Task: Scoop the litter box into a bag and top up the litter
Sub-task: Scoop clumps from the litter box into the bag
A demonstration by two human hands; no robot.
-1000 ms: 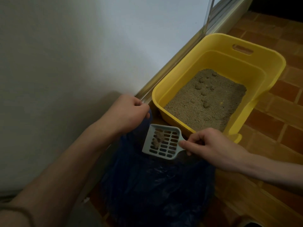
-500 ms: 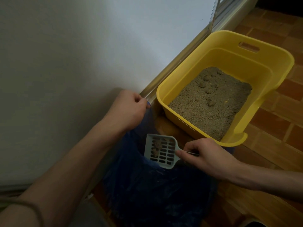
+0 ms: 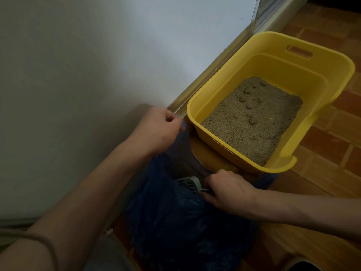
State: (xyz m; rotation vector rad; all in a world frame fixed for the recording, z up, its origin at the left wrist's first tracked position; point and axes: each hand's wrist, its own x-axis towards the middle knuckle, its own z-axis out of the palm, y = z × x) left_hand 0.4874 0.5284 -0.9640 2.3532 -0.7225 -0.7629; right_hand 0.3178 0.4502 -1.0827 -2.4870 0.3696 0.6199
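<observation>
A yellow litter box (image 3: pixel 322 61) sits on the floor against the wall, its grey litter (image 3: pixel 254 126) dotted with several clumps. In front of it stands a dark blue plastic bag (image 3: pixel 175 222). My left hand (image 3: pixel 158 130) pinches the bag's upper rim and holds the mouth up. My right hand (image 3: pixel 226 190) grips the handle of a grey slotted scoop (image 3: pixel 188 183), whose head is tipped down inside the bag's mouth and mostly hidden by the plastic.
A white wall (image 3: pixel 88 75) runs along the left with a metal strip (image 3: pixel 211 75) at its base. The floor is brown tile (image 3: pixel 332 145). A dark shoe tip (image 3: pixel 304 266) shows at the bottom right.
My right hand lowered the scoop from above the bag down into its mouth and tilted it; the clumps on it are no longer visible. My left hand kept hold of the rim.
</observation>
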